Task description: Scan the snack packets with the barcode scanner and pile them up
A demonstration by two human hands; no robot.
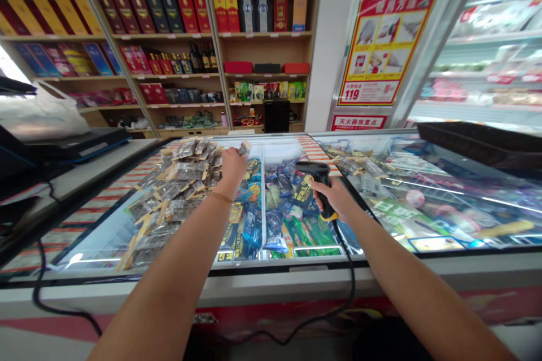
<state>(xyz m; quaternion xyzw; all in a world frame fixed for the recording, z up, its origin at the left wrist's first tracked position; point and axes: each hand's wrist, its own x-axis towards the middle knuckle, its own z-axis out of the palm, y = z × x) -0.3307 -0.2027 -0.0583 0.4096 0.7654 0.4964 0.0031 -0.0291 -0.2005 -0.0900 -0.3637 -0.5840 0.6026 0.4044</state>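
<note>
My right hand (pixel 334 197) is wrapped around the grip of a black and yellow barcode scanner (pixel 313 168), whose head points left over the freezer's glass top. My left hand (pixel 234 162) is reached out to the far side of the glass, its fingers closed on a small packet (pixel 244 148) that is blurred and partly hidden. Beside that hand lies a spread heap of small clear and brown packets (pixel 186 172) on the glass. Beneath the glass, bagged ice creams (pixel 275 225) show in blue, green and black wrappers.
The scanner's black cable (pixel 352 276) hangs over the freezer's front edge (pixel 296 271). A dark tray (pixel 478 144) rests at the right, near a few more packets (pixel 359 162). At the left stand a black device (pixel 80 146) and a white plastic bag (pixel 42 113). Shelves of boxes (pixel 169 14) line the back.
</note>
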